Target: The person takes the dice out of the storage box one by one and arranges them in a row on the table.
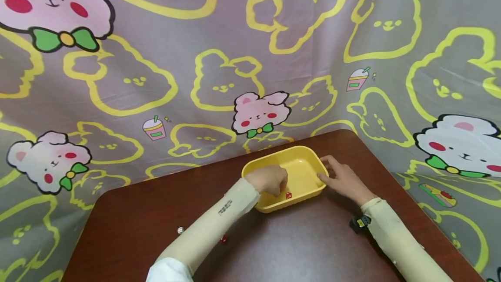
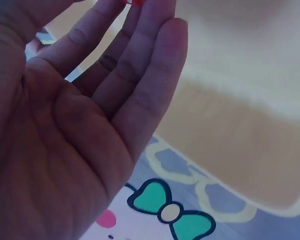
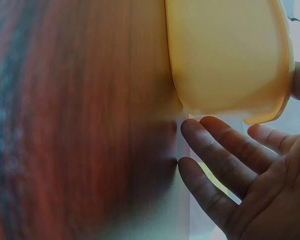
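Observation:
A yellow plastic box [image 1: 301, 195] with rounded corners stands on the table. My left hand [image 1: 270, 179] reaches down into it, fingers bent and pointing at its floor. At those fingertips is a red die [image 1: 288, 195] with white pips; in the left wrist view the red die [image 2: 133, 2] shows at the top edge, pinched at the fingertips, the thumb's tip out of frame. My right hand [image 1: 344, 179] holds the box's right end, thumb over the rim. The right wrist view has its fingers [image 3: 225, 155] spread beside the outer wall.
A white die [image 1: 180, 230] lies on the brown table [image 1: 129, 212], left of the left forearm. Another red die [image 1: 223, 239] sits just right of that forearm. A cartoon-printed cloth [image 1: 176, 55] hangs behind the table and along its right side.

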A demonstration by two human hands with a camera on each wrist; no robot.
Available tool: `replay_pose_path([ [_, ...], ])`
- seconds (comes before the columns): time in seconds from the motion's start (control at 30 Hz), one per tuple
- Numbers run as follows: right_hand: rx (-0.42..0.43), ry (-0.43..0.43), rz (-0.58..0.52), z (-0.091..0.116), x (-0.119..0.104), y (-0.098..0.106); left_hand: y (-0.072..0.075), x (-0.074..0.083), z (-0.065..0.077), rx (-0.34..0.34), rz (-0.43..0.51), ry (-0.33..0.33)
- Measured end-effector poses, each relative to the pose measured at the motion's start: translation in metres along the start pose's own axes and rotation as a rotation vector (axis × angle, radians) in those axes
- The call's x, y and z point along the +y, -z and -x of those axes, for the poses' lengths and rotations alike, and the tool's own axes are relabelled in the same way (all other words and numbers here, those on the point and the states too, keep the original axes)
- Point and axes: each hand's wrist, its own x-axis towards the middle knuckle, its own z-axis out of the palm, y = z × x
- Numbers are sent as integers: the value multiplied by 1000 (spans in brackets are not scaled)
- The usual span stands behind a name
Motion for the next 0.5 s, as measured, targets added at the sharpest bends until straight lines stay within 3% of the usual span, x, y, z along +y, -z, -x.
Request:
replay_pose_path([
  [0.23, -12, -9, 4, 0, -1, 1, 5, -3, 13, 86, 2, -20],
  [0.5, -6, -11, 1, 1, 0, 1, 9, -5, 29, 138, -2, -32],
])
